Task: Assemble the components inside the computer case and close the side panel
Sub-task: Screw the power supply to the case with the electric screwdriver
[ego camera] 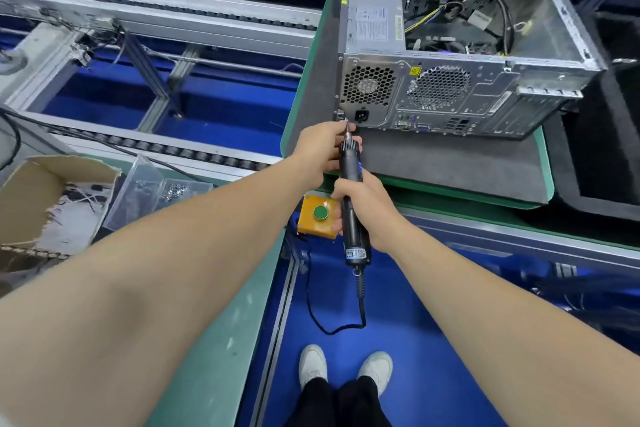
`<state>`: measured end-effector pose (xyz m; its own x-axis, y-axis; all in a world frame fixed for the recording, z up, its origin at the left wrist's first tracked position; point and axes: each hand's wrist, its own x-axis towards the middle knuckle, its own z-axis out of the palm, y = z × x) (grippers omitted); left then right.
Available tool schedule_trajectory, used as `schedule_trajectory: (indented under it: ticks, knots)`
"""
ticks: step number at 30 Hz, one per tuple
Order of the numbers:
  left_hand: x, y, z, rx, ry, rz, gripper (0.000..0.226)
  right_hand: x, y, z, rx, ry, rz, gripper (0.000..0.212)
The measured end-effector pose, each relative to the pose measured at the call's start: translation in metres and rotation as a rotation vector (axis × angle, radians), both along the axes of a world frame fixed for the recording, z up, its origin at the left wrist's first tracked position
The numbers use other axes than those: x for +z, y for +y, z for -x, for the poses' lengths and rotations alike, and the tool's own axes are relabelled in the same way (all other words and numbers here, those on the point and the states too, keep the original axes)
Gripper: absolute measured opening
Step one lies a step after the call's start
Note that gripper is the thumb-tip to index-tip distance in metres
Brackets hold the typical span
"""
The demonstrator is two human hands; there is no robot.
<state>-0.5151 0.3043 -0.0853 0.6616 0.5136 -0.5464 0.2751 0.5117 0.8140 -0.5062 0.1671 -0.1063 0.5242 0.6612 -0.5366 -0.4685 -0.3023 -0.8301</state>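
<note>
Galvanised grey sheet-metal computer case [450, 94] lies on its side, open face up, wires showing inside and no side panel over it. Its perforated rear faces the person. At the case's near left rear corner, beside the power socket, a black cylindrical corded electric screwdriver [350, 184] aims its bit. Right hand [369, 208] wraps the barrel to drive it; left hand [317, 149] pinches the nose, probably steadying the bit on a screw. Soft dark grey foam mat [443, 166] under the case cushions it

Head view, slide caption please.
Left hand steadies, right hand grips electric screwdriver at rear corner of open computer case.
</note>
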Motion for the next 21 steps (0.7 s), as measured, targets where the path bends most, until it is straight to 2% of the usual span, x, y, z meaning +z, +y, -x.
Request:
schedule_trajectory:
  ticks: [11,21]
  knots:
    - [-0.002,0.003,-0.003,0.057,-0.008,0.019,0.024,0.008,0.002,-0.003,0.052,-0.024,0.023,0.041]
    - [-0.001,0.005,-0.007,0.100,0.016,0.068,0.021,0.008,0.010,-0.001,0.030,-0.036,0.034,0.035]
